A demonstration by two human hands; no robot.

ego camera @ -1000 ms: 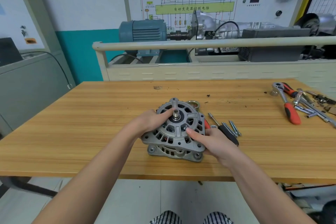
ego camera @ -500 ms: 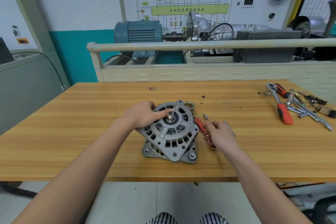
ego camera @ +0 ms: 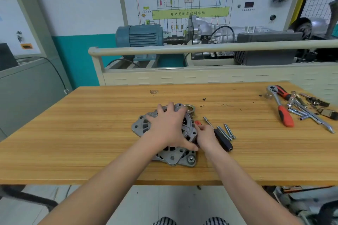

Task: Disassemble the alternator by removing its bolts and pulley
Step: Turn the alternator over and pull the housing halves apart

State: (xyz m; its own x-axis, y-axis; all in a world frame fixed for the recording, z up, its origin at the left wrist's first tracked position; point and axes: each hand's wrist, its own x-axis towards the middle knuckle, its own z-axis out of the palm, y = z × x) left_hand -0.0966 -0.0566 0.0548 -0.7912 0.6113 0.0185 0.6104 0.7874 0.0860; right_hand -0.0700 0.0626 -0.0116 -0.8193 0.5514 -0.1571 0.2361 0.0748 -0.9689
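The grey alternator (ego camera: 172, 157) lies flat on the wooden table (ego camera: 91, 142), near its front edge. My left hand (ego camera: 170, 128) rests on top of it, palm down, with fingers spread toward the far rim and the thumb at the near right side. My right hand (ego camera: 206, 136) is against the alternator's right side, its fingertips at the housing beside a small red tool end (ego camera: 197, 122); how its fingers lie is hidden. The removed pulley (ego camera: 190, 110) sits just behind the alternator. Several long bolts (ego camera: 226, 132) lie to the right.
A black-handled screwdriver (ego camera: 222, 140) lies between my right hand and the bolts. At the table's far right are a red-handled ratchet (ego camera: 282, 109), wrenches (ego camera: 309, 113) and small parts. A railed trainer bench (ego camera: 201, 49) with a blue motor (ego camera: 140, 35) stands behind the table.
My left hand has shifted from the alternator's left rim onto its top, covering the shaft. My right hand went out to the tools, then came back to the alternator's right side.
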